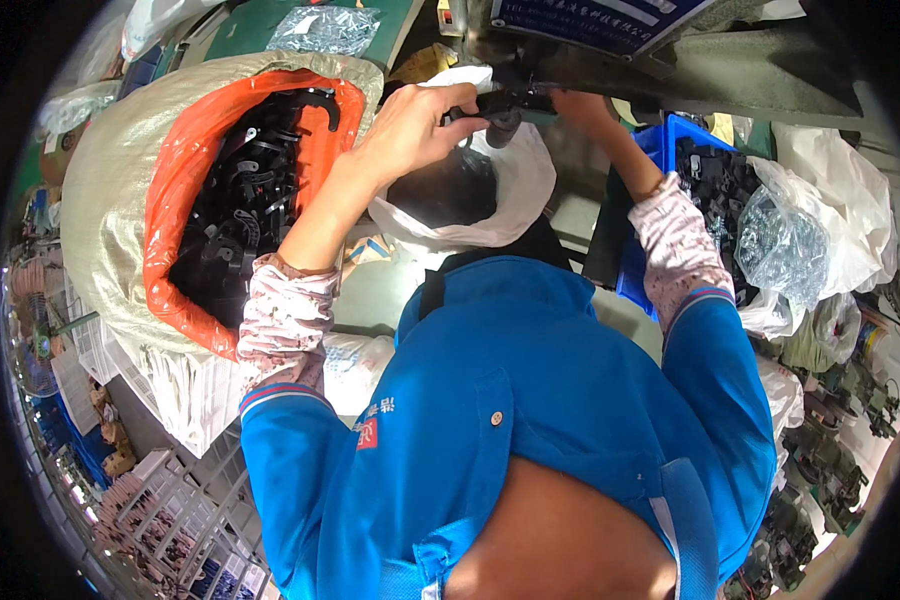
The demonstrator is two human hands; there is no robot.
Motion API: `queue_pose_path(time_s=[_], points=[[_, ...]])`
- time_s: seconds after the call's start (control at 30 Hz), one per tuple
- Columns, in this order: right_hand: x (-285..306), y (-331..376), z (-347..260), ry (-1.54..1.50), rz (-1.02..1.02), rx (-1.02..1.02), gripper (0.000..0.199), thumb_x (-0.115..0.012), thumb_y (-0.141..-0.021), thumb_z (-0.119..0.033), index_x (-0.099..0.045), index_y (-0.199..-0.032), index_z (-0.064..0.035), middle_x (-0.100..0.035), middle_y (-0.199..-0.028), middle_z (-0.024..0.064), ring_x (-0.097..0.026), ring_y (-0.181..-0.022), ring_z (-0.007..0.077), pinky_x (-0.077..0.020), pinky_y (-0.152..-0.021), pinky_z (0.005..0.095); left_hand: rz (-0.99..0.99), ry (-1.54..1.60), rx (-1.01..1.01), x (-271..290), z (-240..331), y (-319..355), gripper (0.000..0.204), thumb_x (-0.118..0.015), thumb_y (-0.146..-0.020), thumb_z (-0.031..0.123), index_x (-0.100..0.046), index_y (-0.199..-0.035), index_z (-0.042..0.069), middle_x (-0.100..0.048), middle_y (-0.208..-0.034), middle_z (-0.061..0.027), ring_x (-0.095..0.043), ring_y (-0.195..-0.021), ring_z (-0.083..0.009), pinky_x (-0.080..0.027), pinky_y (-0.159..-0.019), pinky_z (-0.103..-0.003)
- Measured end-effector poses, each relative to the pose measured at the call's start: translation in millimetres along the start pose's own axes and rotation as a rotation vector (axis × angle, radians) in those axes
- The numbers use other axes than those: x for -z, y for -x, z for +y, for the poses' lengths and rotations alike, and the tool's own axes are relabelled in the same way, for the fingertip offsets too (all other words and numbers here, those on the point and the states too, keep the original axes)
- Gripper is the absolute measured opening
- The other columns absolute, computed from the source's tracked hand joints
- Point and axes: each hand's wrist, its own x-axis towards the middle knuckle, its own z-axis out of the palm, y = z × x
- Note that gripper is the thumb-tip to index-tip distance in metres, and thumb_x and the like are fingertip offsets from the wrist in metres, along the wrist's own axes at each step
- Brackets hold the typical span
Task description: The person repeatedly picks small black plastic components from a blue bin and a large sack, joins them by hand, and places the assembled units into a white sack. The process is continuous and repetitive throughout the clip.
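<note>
My left hand reaches up to the machine head, its thumb and fingers pinched on a black plastic part. The part lies against the dark tooling of the machine, so its far end is hard to make out. My right hand is at the other side of the tooling, close to the same spot. Its fingers are mostly hidden by shadow and the machine. Just below my hands stands a white plastic bag with its mouth open and dark pieces inside.
At the left, a woven sack with an orange liner holds many curved black parts. At the right, a blue bin holds small black pieces beside clear bags. The machine body overhangs the far side.
</note>
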Motion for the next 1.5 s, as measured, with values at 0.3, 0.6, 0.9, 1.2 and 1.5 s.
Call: queue_pose_path(time_s=[0.3, 0.6, 0.9, 1.2, 1.5], points=[[10.8, -25.0, -35.1, -0.174, -0.331, -0.133, 0.045, -0.06, -0.088, -0.024, -0.057, -0.131, -0.0109, -0.059, -0.129, 0.0194, -0.058, -0.114, 0.0408, -0.0484, -0.094, 0.0503, 0.027, 0.004, 0.002, 7.6, -3.1, 9.1, 0.021, -0.074, -0.083, 0.022, -0.067, -0.094, 0.006, -0.068, -0.077, -0.0152, -0.065, -0.065, -0.0355, -0.049, -0.06, -0.039], [-4.6, -26.7, -31.9, -0.219, 0.082, -0.286, 0.031, -0.066, -0.079, -0.015, -0.071, -0.109, -0.0163, -0.071, -0.099, 0.014, -0.067, -0.094, 0.037, -0.0519, -0.085, 0.0426, 0.394, -0.33, -0.221, -23.0, -34.3, 79.1, 0.037, -0.071, -0.084, 0.028, -0.064, -0.114, 0.007, -0.064, -0.121, -0.0156, -0.061, -0.106, -0.0357, -0.047, -0.09, -0.045], [23.2, -15.5, -19.7, -1.202, -0.059, -0.634, 0.025, -0.07, -0.087, -0.018, -0.069, -0.108, -0.0048, -0.069, -0.113, 0.0123, -0.067, -0.098, 0.0278, -0.0544, -0.079, 0.0404, 0.667, -0.704, 0.926, 23.6, -130.7, 264.3, 0.046, -0.069, -0.086, 0.022, -0.048, -0.124, 0.007, -0.067, -0.108, -0.0148, -0.066, -0.096, -0.0355, -0.054, -0.076, -0.047], [175.0, 10.5, -97.1, -1.939, -0.084, -0.602, 0.019, -0.073, -0.087, -0.013, -0.071, -0.103, -0.0026, -0.07, -0.089, 0.0048, -0.064, -0.078, 0.0124, -0.0507, -0.069, 0.0266, 0.985, -0.425, 0.793, 34.0, -134.7, 289.6, 0.056, -0.081, -0.079, 0.015, -0.052, -0.127, 0.006, -0.07, -0.097, -0.0086, -0.062, -0.07, -0.0162, -0.051, -0.068, -0.03], [171.4, 1.2, -107.8, -2.063, -0.156, -0.5, 0.018, -0.073, -0.086, -0.015, -0.072, -0.097, -0.0011, -0.066, -0.081, 0.0037, -0.06, -0.071, 0.013, -0.0473, -0.065, 0.0278, 1.104, 1.018, 0.414, -11.8, -37.1, 181.8, 0.018, -0.07, -0.087, 0.0, -0.058, -0.099, 0.008, -0.069, -0.1, -0.0172, -0.067, -0.08, -0.0204, -0.059, -0.071, -0.033]])
